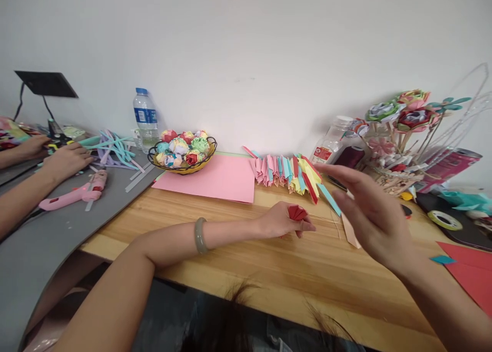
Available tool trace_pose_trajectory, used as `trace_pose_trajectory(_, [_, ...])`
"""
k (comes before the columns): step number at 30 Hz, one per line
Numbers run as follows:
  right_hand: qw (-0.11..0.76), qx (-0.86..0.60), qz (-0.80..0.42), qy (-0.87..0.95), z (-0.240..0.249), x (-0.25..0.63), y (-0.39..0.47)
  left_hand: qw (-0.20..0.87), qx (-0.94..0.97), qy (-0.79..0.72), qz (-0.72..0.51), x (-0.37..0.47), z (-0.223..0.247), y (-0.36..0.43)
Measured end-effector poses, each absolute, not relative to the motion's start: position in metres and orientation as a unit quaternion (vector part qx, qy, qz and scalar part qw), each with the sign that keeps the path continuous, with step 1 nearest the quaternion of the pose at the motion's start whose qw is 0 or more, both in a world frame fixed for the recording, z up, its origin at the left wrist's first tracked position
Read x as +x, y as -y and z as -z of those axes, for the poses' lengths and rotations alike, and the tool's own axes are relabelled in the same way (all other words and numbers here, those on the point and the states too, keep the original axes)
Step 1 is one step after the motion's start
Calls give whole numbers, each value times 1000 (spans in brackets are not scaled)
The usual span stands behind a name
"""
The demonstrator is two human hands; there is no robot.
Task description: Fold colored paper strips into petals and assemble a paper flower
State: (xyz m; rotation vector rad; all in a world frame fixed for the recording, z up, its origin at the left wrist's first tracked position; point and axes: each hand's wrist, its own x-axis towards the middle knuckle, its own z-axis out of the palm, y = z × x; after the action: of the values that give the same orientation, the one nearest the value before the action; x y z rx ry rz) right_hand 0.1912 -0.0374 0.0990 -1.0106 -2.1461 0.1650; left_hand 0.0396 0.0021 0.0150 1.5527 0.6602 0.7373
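My left hand (282,221), with a jade-coloured bangle (200,235) on its wrist, is closed on a small folded red paper piece (296,212) just above the wooden table. To the right, my right hand (371,216) is raised with its fingers stretched out and thumb apart, holding nothing. Behind both hands lies a row of folded paper strips (284,171) in pink, blue, red and yellow. A blue strip (329,199) and a pale peach strip (349,231) are close to my right hand, which partly hides the latter.
Pink paper sheets (226,180) lie under a basket of paper flowers (154,162), beside a water bottle (145,117). At right stand a flower-filled basket (395,180), a tape roll (445,220) and red paper (471,270). On the grey table, another person's hands (67,162) work near a pink glue gun (73,195).
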Motion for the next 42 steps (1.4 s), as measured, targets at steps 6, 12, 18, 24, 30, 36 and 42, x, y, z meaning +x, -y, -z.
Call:
trace_pose_trajectory(6, [386,-401,-117,822,-89,193,31,620,658,-291,-314,39,-20,-1])
trace_pose_trajectory(12, [268,-370,-190,869,-95,196,34,614,666,-282,-314,39,-15,-2])
trace_pose_trajectory(18, [362,-381,-151,838,-86,204,21,624,668,-301,-273,36,-17,-2])
trace_pose_trajectory(24, [201,-332,-328,862,-82,197,12,760,609,-154,-167,35,-28,3])
trace_pose_trajectory(30, [234,-335,-421,810,-86,190,19,838,532,-114,-36,26,-36,3])
trace_pose_trajectory(36, [255,-378,-450,767,-77,196,13,858,501,-94,-61,22,-36,-6])
trace_pose_trajectory(42, [287,-396,-476,731,-71,202,3,852,506,-110,-73,20,-38,-9])
